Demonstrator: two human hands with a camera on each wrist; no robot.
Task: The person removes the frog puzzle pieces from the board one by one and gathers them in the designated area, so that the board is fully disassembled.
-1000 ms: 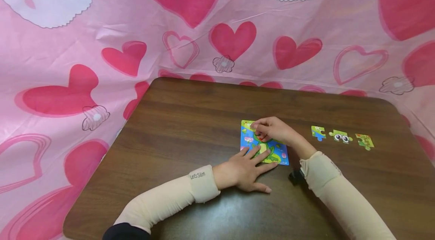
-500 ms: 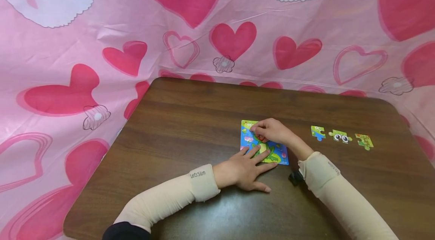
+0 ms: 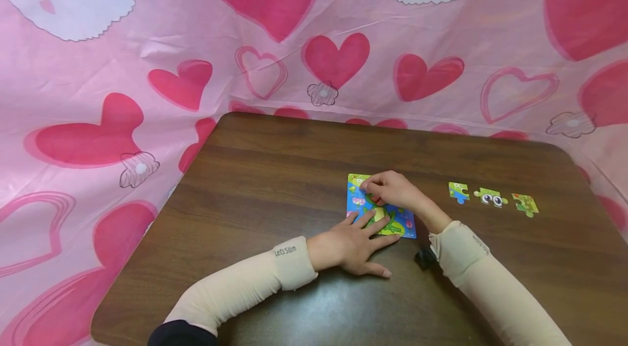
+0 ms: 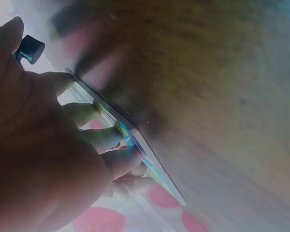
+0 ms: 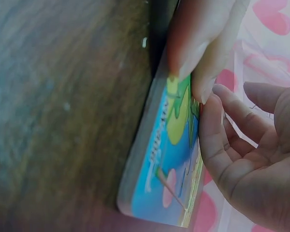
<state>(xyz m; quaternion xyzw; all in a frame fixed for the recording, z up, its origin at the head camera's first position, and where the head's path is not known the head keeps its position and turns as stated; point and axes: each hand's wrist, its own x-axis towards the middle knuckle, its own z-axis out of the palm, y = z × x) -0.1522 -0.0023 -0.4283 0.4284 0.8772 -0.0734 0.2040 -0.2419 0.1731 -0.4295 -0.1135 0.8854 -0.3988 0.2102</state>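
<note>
A square frog jigsaw puzzle [image 3: 409, 220] in blue, green and yellow lies on the brown table. My left hand [image 3: 360, 242] is spread flat, its fingertips resting on the puzzle's near part. In the left wrist view, the fingers of that hand [image 4: 53, 140] reach over the puzzle's edge [image 4: 157, 166]. My right hand [image 3: 394, 190] is bent over the upper part, thumb and curled fingers pinching at a puzzle piece that they mostly hide. In the right wrist view, this hand's [image 5: 251, 145] bent fingers meet the puzzle surface [image 5: 159, 169] close to the left fingertips.
Three loose puzzle pieces lie in a row to the right: a blue-green one [image 3: 459, 193], one with frog eyes [image 3: 491, 198], and a green one [image 3: 526, 205]. A black device [image 3: 424, 258] sits at the right cuff. A pink heart-print cloth [image 3: 275, 84] hangs behind the table [image 3: 235, 204].
The right hand's fingers have drawn slightly closer together over the puzzle's upper part. The left hand and the loose pieces stay in place.
</note>
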